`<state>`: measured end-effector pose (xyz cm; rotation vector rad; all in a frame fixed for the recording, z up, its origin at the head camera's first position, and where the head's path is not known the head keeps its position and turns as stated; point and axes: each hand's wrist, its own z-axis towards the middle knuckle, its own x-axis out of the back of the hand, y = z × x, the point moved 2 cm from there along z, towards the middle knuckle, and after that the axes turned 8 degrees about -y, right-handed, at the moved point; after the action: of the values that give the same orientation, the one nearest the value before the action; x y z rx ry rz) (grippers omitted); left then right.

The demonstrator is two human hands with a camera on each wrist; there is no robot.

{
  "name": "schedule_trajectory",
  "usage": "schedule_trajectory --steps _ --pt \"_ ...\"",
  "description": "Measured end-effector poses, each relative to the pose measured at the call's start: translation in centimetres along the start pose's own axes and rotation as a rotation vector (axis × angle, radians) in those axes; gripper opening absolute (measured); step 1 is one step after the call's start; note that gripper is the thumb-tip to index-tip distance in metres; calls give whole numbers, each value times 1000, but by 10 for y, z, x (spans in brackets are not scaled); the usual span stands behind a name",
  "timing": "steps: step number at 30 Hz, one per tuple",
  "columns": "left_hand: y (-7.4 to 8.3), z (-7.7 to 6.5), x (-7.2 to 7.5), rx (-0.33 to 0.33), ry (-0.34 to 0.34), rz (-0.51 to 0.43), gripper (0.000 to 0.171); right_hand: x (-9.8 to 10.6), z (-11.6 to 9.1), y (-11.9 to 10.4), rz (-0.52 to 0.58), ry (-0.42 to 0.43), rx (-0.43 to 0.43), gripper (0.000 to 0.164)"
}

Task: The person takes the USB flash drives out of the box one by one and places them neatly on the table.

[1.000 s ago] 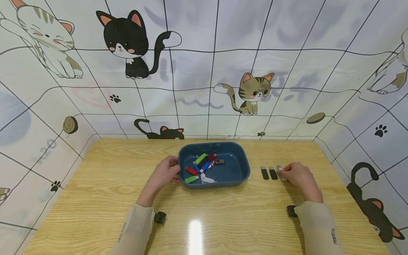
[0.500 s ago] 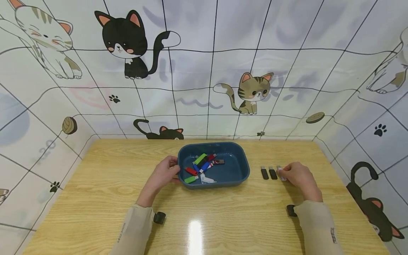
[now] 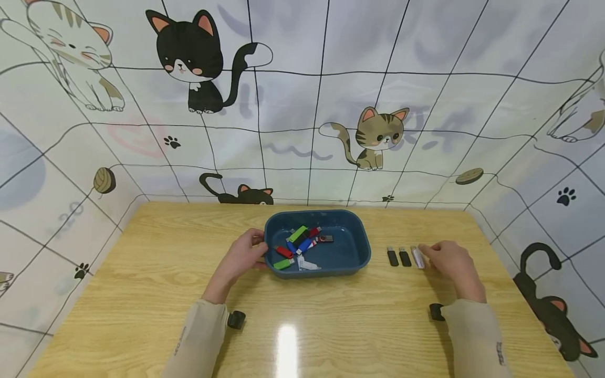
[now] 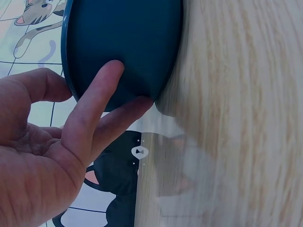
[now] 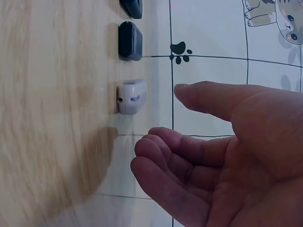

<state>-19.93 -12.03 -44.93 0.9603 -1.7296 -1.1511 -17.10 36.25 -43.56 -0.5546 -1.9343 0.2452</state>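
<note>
A dark blue tray holds several USB sticks in green, red, blue, black and white, heaped toward its left side. My left hand rests against the tray's left end. In the left wrist view its fingers are spread along the outer wall. To the right of the tray, two black USB sticks and a white USB stick lie in a row on the table. My right hand is just right of the white stick, with a gap between thumb and fingers and nothing held, as the right wrist view shows.
The wooden table ends at the back against a cat-patterned cloth, which also rises on both sides. Black wrist cameras sit at both cuffs. A bright reflection lies on the front of the table.
My right hand has let go of the white USB stick and drawn slightly to the right. The stick stays in the row. My left hand stays at the tray.
</note>
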Motion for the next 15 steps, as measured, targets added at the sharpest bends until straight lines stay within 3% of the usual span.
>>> schedule_trajectory --steps 7,15 --pt "0 -2 0 -4 0 13 40 4 -5 -1 9 42 -5 66" --pt "0 0 -1 -6 4 26 41 7 -4 -2 46 89 35 64"
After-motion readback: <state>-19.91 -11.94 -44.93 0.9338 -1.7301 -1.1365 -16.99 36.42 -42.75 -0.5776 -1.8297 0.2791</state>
